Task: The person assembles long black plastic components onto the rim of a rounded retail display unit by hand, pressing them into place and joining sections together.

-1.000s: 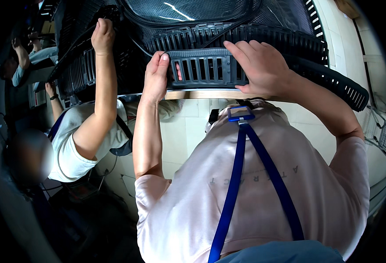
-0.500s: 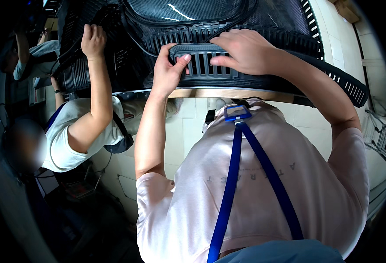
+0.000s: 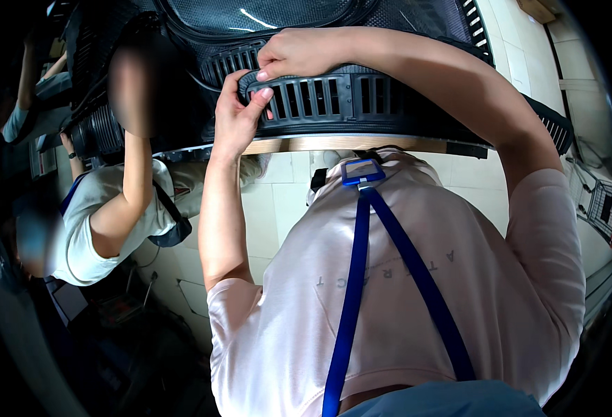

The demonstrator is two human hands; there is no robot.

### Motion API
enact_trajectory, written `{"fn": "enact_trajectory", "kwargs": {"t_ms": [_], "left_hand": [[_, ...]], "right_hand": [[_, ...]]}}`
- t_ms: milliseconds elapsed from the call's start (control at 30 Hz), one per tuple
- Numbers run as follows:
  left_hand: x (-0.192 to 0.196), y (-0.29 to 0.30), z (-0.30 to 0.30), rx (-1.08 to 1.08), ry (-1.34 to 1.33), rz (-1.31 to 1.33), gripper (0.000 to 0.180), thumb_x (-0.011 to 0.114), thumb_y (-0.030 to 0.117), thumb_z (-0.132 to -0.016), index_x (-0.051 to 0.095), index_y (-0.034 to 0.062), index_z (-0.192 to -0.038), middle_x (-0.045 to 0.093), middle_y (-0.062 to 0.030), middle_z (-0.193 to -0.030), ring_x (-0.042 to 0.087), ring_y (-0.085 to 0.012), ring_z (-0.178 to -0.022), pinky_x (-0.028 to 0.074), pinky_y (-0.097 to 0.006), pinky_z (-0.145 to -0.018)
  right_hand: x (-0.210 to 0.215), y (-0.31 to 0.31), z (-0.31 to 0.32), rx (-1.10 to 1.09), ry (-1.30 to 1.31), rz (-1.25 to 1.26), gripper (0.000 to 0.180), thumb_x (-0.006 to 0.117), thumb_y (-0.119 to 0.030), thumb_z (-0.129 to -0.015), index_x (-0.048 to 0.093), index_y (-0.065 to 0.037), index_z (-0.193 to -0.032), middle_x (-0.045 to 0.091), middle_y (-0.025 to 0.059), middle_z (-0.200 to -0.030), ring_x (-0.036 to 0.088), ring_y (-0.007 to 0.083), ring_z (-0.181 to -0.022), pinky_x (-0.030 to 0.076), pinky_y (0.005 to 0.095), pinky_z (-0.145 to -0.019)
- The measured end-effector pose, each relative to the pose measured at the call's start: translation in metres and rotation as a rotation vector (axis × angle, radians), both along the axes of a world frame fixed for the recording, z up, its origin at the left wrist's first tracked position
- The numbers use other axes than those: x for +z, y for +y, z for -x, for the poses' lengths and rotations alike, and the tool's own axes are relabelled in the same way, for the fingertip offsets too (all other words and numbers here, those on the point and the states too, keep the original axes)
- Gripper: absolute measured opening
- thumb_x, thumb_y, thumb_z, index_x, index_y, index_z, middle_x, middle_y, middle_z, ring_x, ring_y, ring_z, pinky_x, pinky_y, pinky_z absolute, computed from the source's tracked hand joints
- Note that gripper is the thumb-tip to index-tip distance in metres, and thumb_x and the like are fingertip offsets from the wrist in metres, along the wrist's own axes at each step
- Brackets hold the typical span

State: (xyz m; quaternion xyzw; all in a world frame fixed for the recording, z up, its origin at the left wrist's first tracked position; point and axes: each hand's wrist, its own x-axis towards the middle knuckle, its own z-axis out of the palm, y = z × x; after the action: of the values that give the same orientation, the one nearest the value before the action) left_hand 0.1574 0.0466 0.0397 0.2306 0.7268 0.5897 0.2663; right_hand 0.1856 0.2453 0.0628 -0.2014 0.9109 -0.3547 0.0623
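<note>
In front of me a black slatted plastic panel (image 3: 350, 97), with dark edging round its rounded left end, stands along the near side of the bench. My left hand (image 3: 236, 118) grips that end, its thumb on the slatted front and its fingers behind. Reaching across over the top edge, my right hand (image 3: 295, 54) has its fingers curled and pinches the edging close to my left fingers. What lies beneath the right fingers is partly hidden.
Black mesh pieces with dark cord (image 3: 264, 35) lie beyond the panel. The bench's wooden edge (image 3: 320, 144) runs between it and me. At left a co-worker's raised arm (image 3: 138, 167) reaches over more black parts. A wire cart (image 3: 594, 201) stands at far right.
My right hand has moved left along the panel's top edge, its spread fingers now curled near the left corner. My left hand still grips the end. The whole view has shifted slightly.
</note>
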Motion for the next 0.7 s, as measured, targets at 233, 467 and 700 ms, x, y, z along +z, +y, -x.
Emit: {"fn": "enact_trajectory", "kwargs": {"t_ms": [233, 467, 700], "left_hand": [[-0.001, 0.001, 0.000, 0.008, 0.012, -0.041, 0.034, 0.066, 0.007, -0.084, 0.047, -0.0014, -0.111, 0.053, -0.0014, -0.076, 0.053, -0.0089, -0.059, 0.046, -0.022, -0.052], [-0.003, 0.000, 0.004, 0.002, -0.002, -0.034, 0.036, 0.066, 0.008, -0.085, 0.046, -0.0014, -0.113, 0.054, -0.0014, -0.076, 0.053, -0.0083, -0.060, 0.046, -0.022, -0.052], [-0.012, -0.005, 0.007, 0.011, -0.017, -0.036, 0.036, 0.066, 0.008, -0.084, 0.046, -0.0011, -0.114, 0.053, -0.0008, -0.076, 0.052, -0.0079, -0.060, 0.047, -0.022, -0.053]], "right_hand": [[0.009, 0.032, -0.024, 0.058, -0.271, 0.014, 0.044, 0.053, -0.039, -0.092, 0.055, -0.001, -0.070, 0.041, 0.0011, -0.055, 0.039, 0.0126, -0.051, 0.033, 0.0312, -0.048], [0.007, 0.029, -0.032, -0.076, -0.117, 0.014, 0.045, 0.056, -0.041, -0.089, 0.058, 0.000, -0.070, 0.042, 0.0040, -0.051, 0.040, 0.0158, -0.049, 0.034, 0.0322, -0.048], [-0.005, 0.024, -0.033, -0.113, -0.017, 0.071, 0.043, 0.059, -0.040, -0.087, 0.064, 0.001, -0.072, 0.046, 0.0043, -0.050, 0.043, 0.0145, -0.047, 0.034, 0.0304, -0.046]]}}
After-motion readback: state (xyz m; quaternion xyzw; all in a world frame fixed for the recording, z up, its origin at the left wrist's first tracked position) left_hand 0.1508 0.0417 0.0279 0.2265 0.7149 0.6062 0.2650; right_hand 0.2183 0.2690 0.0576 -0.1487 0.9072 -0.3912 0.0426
